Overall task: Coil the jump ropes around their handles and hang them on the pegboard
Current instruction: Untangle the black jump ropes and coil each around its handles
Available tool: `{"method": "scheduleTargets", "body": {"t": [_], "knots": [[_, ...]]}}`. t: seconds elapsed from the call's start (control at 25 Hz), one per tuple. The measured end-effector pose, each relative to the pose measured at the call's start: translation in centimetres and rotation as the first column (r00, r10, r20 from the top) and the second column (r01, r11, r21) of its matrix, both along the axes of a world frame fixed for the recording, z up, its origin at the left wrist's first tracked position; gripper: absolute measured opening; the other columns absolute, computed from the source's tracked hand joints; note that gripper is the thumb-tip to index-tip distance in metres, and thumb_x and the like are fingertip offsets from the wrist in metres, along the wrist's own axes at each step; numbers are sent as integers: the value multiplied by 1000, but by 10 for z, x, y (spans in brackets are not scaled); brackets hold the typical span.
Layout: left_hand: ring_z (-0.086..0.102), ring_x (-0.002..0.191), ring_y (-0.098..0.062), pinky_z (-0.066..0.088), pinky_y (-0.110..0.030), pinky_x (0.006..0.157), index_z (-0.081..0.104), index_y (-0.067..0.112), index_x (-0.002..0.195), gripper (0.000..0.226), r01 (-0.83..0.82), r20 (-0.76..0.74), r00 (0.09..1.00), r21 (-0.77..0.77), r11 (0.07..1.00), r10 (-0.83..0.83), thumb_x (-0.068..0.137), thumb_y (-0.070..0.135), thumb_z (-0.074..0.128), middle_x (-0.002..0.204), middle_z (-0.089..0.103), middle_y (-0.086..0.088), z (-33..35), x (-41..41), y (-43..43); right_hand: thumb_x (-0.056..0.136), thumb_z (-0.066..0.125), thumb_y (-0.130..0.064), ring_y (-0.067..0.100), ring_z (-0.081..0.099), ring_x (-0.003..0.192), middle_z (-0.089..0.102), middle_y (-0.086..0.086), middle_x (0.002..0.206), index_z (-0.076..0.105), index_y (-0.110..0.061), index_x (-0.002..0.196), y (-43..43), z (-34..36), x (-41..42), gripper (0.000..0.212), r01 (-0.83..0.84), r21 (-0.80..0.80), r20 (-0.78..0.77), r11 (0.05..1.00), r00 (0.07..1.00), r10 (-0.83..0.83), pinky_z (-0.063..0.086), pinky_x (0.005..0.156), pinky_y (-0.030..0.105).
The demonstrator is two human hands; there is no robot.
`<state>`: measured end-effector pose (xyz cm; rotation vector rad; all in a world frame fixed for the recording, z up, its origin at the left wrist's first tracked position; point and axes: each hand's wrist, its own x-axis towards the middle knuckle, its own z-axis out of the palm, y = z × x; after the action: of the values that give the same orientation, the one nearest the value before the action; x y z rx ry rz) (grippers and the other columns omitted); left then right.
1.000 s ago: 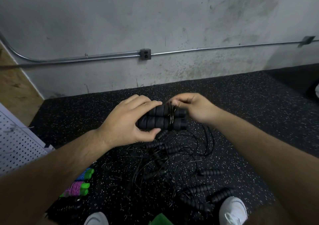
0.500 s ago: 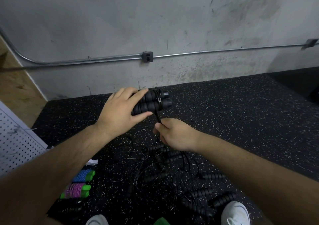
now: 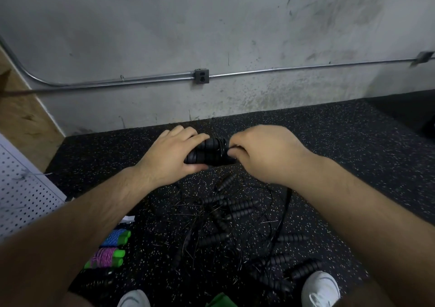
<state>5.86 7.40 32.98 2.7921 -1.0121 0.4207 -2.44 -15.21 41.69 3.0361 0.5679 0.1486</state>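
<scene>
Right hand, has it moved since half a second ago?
Yes. The right hand has gone up toward the wall outlet, away from the rope pile, and is now at the end of the black handles.

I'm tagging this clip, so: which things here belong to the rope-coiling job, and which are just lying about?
Job: left hand, right hand, held black jump rope, tangled black ropes on the floor, coiled purple rope, coiled blue rope, pegboard.
Lying about: wall outlet, metal conduit, white shoes.
</scene>
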Motion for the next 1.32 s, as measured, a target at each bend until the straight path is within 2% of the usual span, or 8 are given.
{"method": "scheduleTargets", "body": {"t": [0.16, 0.44, 0.64, 0.72, 0.8, 0.88, 1.0, 1.32], "knots": [[45, 106, -8, 43, -39, 98, 52, 35, 137, 67, 151, -83, 985, -25, 988, -152, 80, 66, 67, 114, 51, 18, 3, -9, -3, 102, 45, -44, 12, 61, 97, 66, -12, 104, 68, -36, 107, -16, -10, 20, 24, -82, 134, 111, 988, 992, 68, 47, 75, 30], [49, 110, -9, 44, -33, 100, 52, 34, 139, 65, 303, -177, 920, -245, 921, -350, 82, 56, 75, 115, 51, 18, 21, -38, -17, 85, 57, -64, 7, 62, 83, 69, -13, 88, 71, -36, 91, -47, -29, 46, 32, 23, 446, -37, 895, 999, -7, 52, 75, 34], [46, 128, -14, 38, -33, 112, 40, 26, 152, 75, 253, -176, 928, -349, 902, -328, 87, 45, 72, 132, 47, 12, 30, -46, -17, 98, 54, 0, 0, 60, 70, 60, -3, 85, 58, -7, 86, -41, -40, 44, 14, 206, 917, -304, 342, 915, 265, 51, 69, 18], [43, 130, -10, 37, -38, 114, 38, 24, 153, 76, 203, -106, 962, -343, 917, -252, 88, 50, 66, 135, 45, 12, 30, -44, -17, 98, 48, 9, -6, 56, 68, 52, -8, 85, 50, -22, 82, -31, -53, 37, 34, 288, 852, -402, 437, 895, 195, 46, 66, 8], [42, 130, -11, 37, -48, 115, 37, 22, 153, 76, 147, -50, 984, -317, 937, -171, 89, 50, 67, 138, 46, 8, 26, -37, -16, 104, 46, -7, -4, 48, 57, 50, -8, 72, 49, -24, 76, -18, -70, 34, 33, 268, 746, -403, 610, 911, 92, 42, 59, 14], [43, 129, -15, 37, -53, 113, 38, 19, 153, 77, 104, -37, 992, -296, 949, -120, 88, 47, 70, 139, 47, 4, 21, -28, -14, 109, 36, -24, -2, 41, 46, 46, -3, 62, 49, -17, 71, -7, -80, 34, 40, 253, 746, -410, 616, 903, 125, 36, 51, 16], [44, 126, -17, 38, -49, 113, 42, 19, 151, 77, 57, -17, 998, -324, 944, -66, 86, 44, 73, 137, 50, 3, 18, -18, -9, 108, 29, -41, 4, 44, 51, 51, -1, 67, 60, -16, 95, 1, -80, 28, 42, 253, 699, -442, 669, 888, 126, 39, 49, 18], [37, 126, -17, 33, -41, 115, 39, 36, 153, 77, -133, -117, 988, -279, 951, 104, 85, 43, 76, 133, 46, 2, 5, 7, 9, 108, 38, -37, 15, 54, 56, 58, 3, 76, 57, -8, 103, 19, -49, 4, 35, 229, 521, -569, 822, 811, 135, 50, 54, 33]]}}
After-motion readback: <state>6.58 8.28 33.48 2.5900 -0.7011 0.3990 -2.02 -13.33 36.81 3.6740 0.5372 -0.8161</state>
